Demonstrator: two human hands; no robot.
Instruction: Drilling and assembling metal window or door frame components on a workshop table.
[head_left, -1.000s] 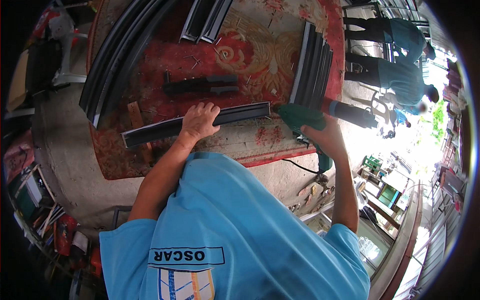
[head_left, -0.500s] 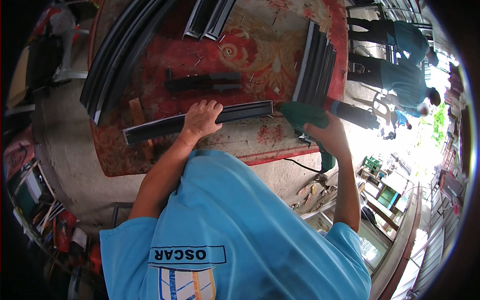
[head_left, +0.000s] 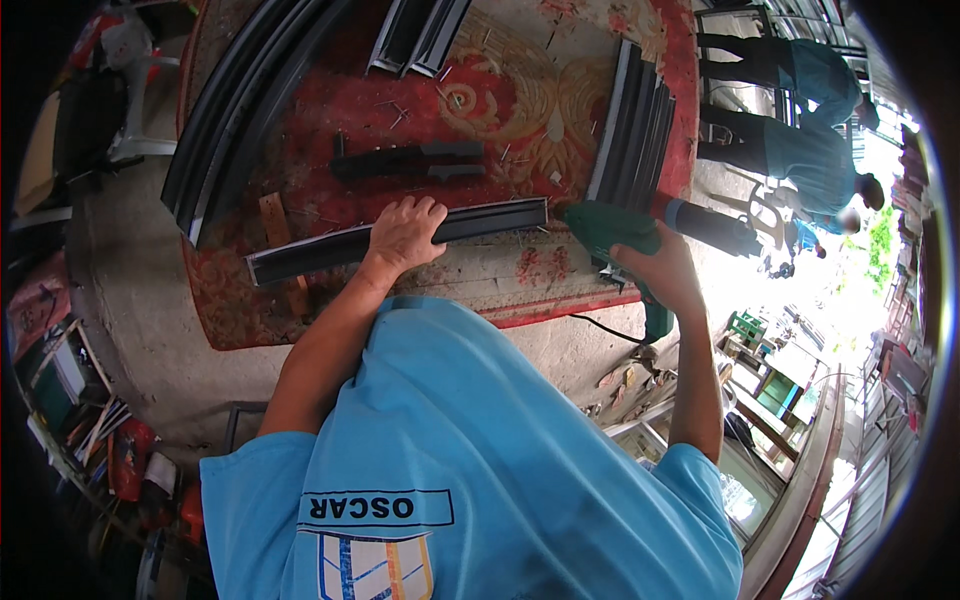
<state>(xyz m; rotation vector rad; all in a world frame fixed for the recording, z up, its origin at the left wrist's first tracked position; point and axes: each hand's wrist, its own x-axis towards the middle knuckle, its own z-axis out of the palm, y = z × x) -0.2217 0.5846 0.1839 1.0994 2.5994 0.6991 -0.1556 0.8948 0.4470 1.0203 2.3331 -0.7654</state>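
Two hands at the bench's near edge: left hand (head_left: 405,232) flat, pressing a dark metal profile (head_left: 395,240); right hand (head_left: 655,268) gripping a green drill (head_left: 610,228)

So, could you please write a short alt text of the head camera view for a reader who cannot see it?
A person's left hand presses a dark metal strip flat on a red patterned table, while the right hand grips a green power drill at the strip's right end. More dark strips lie stacked on the table, and two other people stand at the upper right.
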